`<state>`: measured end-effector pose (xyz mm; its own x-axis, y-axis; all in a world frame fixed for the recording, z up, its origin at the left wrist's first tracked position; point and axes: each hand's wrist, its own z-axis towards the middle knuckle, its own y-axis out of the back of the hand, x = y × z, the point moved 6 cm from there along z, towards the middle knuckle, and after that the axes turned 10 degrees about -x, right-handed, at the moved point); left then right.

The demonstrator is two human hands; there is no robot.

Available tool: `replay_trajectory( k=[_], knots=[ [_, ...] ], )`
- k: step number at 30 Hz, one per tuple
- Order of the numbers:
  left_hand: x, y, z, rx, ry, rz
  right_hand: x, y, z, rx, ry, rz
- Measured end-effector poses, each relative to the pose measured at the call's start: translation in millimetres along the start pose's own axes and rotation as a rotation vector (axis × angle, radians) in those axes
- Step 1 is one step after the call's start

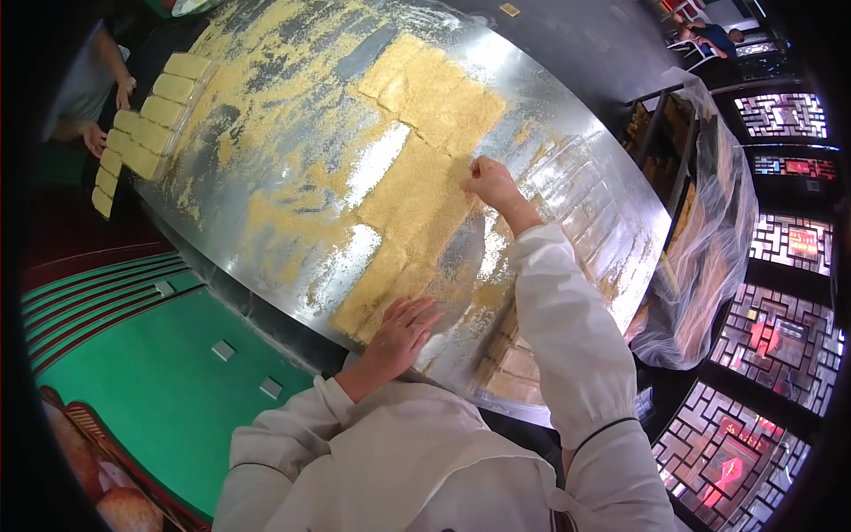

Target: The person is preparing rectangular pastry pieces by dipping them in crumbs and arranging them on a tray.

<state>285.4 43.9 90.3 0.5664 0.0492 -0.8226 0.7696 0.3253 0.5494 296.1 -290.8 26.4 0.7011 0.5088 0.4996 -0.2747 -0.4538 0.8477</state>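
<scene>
Flat slabs coated in tan crumbs (417, 191) lie joined in a long stepped strip across the shiny metal table (594, 182). My left hand (399, 337) rests at the strip's near end, its fingers stretched out and touching the coated surface. Farther along, by the strip's right edge, is my right hand (492, 183) with its fingers curled together. Whatever those fingers may hold is hidden. Loose tan crumbs (257, 97) are scattered over the tabletop, thickest toward the far left.
More slabs (511, 365) sit at the near right edge, partly beneath my right sleeve. At the left, another person's hands (94, 138) are beside pale rectangular pieces (161, 111) in rows. A rack draped in clear plastic (700, 230) stands right of the table.
</scene>
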Motion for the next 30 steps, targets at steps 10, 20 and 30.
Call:
replay_trajectory(
  k=[10,20,30],
  knots=[
    [10.0,10.9,9.0,-0.056,-0.093,-0.113,45.0,36.1,-57.2,-0.071,0.305,0.207],
    [-2.4,-21.8,11.6,0.155,0.079,-0.12,68.3,112.9,-139.7,-0.082,-0.146,0.372],
    [-66.1,-97.1,34.2,0.22,0.061,-0.2,-0.4,228.5,-282.9,-0.361,-0.167,0.112]
  ],
)
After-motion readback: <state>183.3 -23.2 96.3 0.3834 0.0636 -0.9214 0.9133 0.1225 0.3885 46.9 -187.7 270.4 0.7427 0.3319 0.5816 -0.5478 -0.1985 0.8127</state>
